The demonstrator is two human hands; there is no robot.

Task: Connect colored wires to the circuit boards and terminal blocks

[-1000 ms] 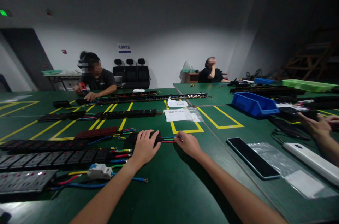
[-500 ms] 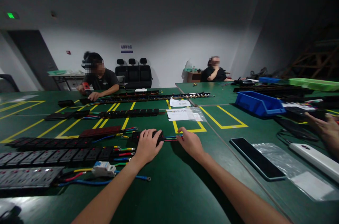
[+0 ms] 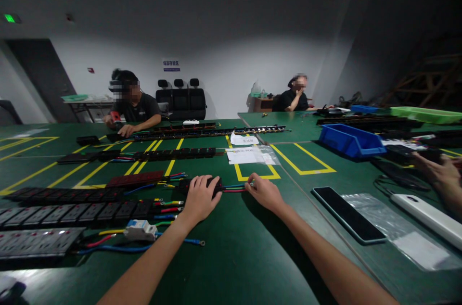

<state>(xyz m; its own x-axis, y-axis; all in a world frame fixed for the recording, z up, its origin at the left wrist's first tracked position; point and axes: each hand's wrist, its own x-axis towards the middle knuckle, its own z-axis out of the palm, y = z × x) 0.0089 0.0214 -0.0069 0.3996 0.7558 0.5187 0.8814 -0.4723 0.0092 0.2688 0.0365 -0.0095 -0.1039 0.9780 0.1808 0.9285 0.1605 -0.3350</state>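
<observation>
My left hand is wrapped over a small black block on the green table, covering most of it. Coloured wires, blue, green and red, run out of its right side. At their far ends, my right hand has its thumb and fingers pinched on the wires. To the left of my left hand lie a dark red strip and rows of black socket strips with ring-ended wires. A small white-and-blue breaker sits among the nearest wires.
A phone, a plastic bag and a white power bank lie at right, near another person's hand. Beyond is a blue bin. White papers lie ahead. Across the table a co-worker holds a red tool.
My right hand has slid slightly right along the wires, toward their ends. My left hand stays on the black block. The seated person at the back has turned the head a little.
</observation>
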